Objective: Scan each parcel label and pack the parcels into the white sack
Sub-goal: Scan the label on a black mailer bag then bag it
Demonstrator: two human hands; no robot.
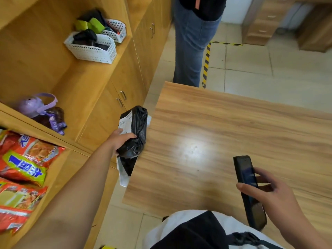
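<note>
At the tabletop's (233, 123) left edge, left hand (119, 141) grips a black parcel (138, 126), right hand (269, 193) holds the scanner (248, 177), label (125, 123) scan probably next.

Parcel (134, 131) left of table (224, 132)

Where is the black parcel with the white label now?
The black parcel is left of centre in the head view, gripped by the left hand at the left edge of the wooden table.

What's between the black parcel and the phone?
Only bare wooden tabletop, with a shiny patch of light, lies between the black parcel and the phone in the head view.
</note>
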